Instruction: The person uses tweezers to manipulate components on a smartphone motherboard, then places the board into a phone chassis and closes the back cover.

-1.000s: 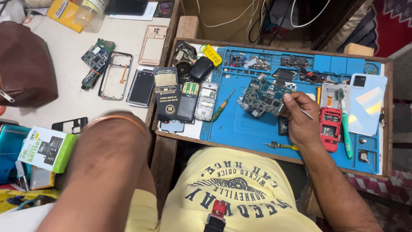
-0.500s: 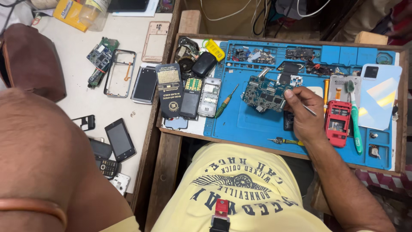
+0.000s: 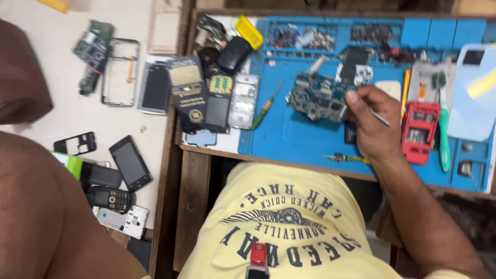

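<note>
My right hand (image 3: 371, 126) rests on a blue work mat (image 3: 299, 139) and pinches a thin metal tool (image 3: 381, 119). Its fingertips touch the right edge of a blue-green phone circuit board (image 3: 316, 98) lying on the mat. Only my bare left arm (image 3: 46, 212) shows, filling the lower left; its hand is out of frame. A red phone housing (image 3: 419, 129) lies just right of my right hand. A small yellow-handled screwdriver (image 3: 346, 157) lies by my wrist.
Several phones and covers (image 3: 217, 98) line the mat's left edge beside a green-orange screwdriver (image 3: 266, 108). A green brush (image 3: 443, 134) lies at the right. On the white table to the left are a black phone (image 3: 129, 163), a keypad phone (image 3: 111, 198), frames and a brown bag (image 3: 20, 77).
My left arm has swung down to the lower left, uncovering the phones on the white table. My right hand stays at the circuit board with the tool.
</note>
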